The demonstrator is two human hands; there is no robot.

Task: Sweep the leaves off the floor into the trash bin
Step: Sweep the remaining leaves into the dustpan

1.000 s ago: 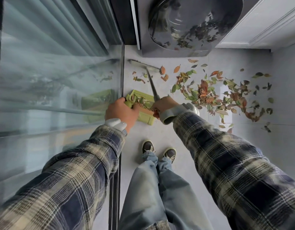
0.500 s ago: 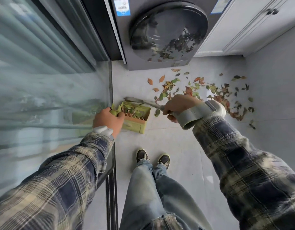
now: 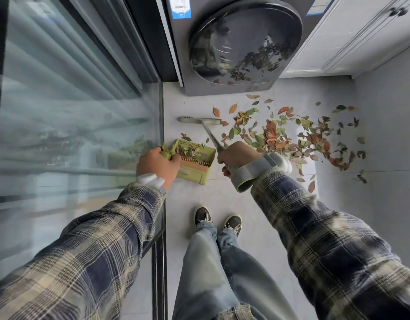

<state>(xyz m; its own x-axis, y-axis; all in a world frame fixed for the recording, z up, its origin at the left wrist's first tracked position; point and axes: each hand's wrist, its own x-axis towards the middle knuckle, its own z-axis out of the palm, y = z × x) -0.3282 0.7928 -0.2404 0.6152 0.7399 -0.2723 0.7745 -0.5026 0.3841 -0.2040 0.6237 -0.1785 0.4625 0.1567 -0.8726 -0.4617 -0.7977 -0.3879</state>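
Note:
A green dustpan [image 3: 196,168] holding several leaves stands on the grey floor by the glass door. My left hand [image 3: 156,166] grips its handle at the top. My right hand [image 3: 237,157] grips the grey handle of a broom [image 3: 209,129], whose head lies flat on the floor beyond the dustpan. A wide scatter of green, orange and brown leaves [image 3: 289,137] covers the floor to the right of the broom. No trash bin is in view.
A dark front-loading washing machine [image 3: 241,42] stands straight ahead, its door mirroring the leaves. A glass sliding door [image 3: 72,112] runs along the left and white cabinets [image 3: 356,40] fill the upper right. My two shoes [image 3: 219,221] stand below the dustpan.
The broom head has swung away from the dustpan's mouth and now lies farther off on the floor. Both hands keep their grips; the view has shifted a little.

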